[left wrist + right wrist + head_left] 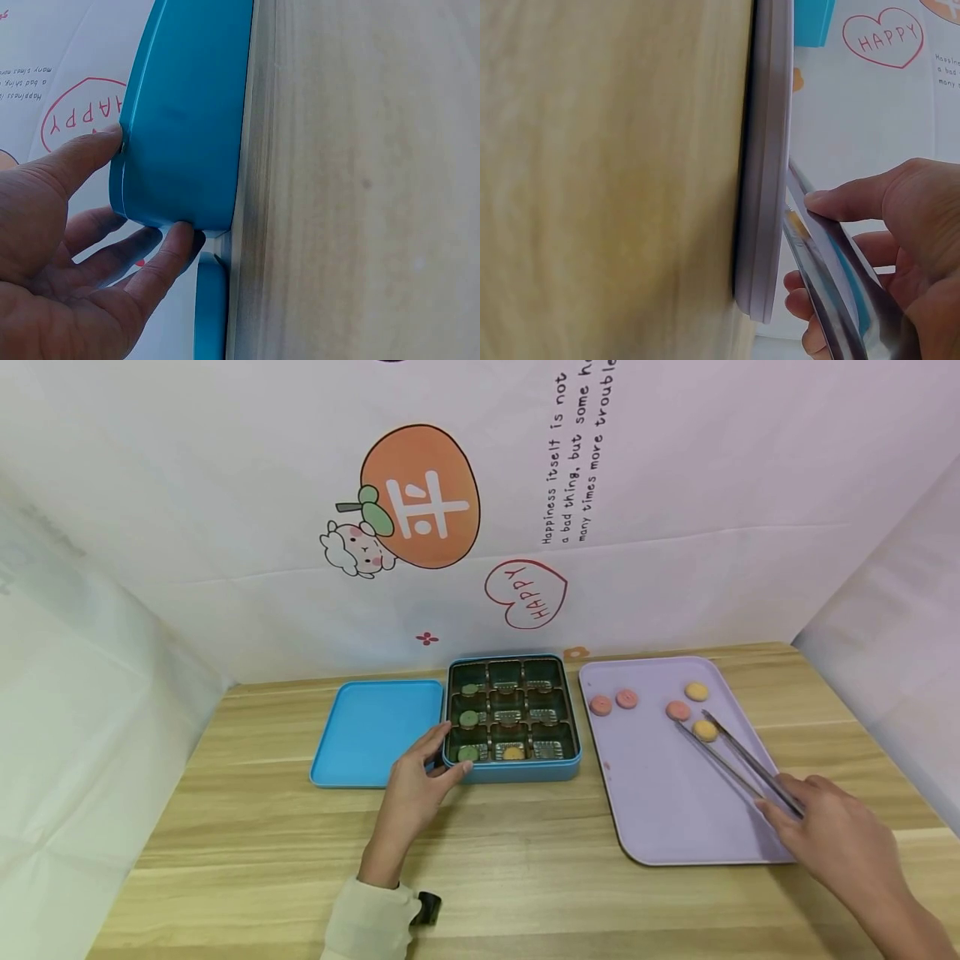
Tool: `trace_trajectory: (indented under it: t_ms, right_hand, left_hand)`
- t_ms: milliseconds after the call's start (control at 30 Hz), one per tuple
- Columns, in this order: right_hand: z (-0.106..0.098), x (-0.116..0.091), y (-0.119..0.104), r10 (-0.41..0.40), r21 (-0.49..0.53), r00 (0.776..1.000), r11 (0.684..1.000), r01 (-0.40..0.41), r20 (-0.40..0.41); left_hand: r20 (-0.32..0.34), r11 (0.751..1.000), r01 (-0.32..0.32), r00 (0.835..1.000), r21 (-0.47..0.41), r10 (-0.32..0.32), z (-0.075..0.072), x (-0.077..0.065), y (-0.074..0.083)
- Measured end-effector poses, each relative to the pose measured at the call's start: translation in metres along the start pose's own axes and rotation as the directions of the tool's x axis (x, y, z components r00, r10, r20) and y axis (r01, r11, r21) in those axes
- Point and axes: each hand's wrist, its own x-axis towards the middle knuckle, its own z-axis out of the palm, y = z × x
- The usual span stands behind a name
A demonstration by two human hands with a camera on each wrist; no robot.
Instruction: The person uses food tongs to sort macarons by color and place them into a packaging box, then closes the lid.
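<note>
My left hand grips the near left corner of a blue tin box, thumb at the front rim and fingers along the left side. The box has a dark divided insert; green cookies sit in its left column and a yellow cookie in the front middle compartment. In my right hand are metal tongs, held over a lilac tray. Their parted tips stand on either side of a yellow cookie, with a pink cookie right by the left tip.
A blue lid lies left of the tin on the wooden table. Two pink cookies, one at the tray's left edge, and another yellow cookie lie on the tray. A printed white cloth hangs behind.
</note>
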Motion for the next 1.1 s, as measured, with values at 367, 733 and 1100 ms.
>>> trace_trajectory:
  t_ms: [367,733,1100]
  right_hand:
    - [-0.002,-0.001,0.002,-0.005,-0.009,0.999,1.0,0.005,0.032]
    - [-0.011,-0.003,-0.009,-0.018,-0.017,1.0,1.0,0.018,0.016]
    - [-0.02,0.0,-0.043,-0.131,-0.005,0.988,0.991,0.131,-0.087]
  left_hand:
    - [0.001,1.0,-0.007,1.0,-0.009,0.007,0.0,0.0,0.0]
    - [-0.004,1.0,-0.005,1.0,0.003,0.005,0.0,0.0,0.001]
    - [-0.001,1.0,-0.002,1.0,-0.001,0.002,0.0,-0.001,0.002]
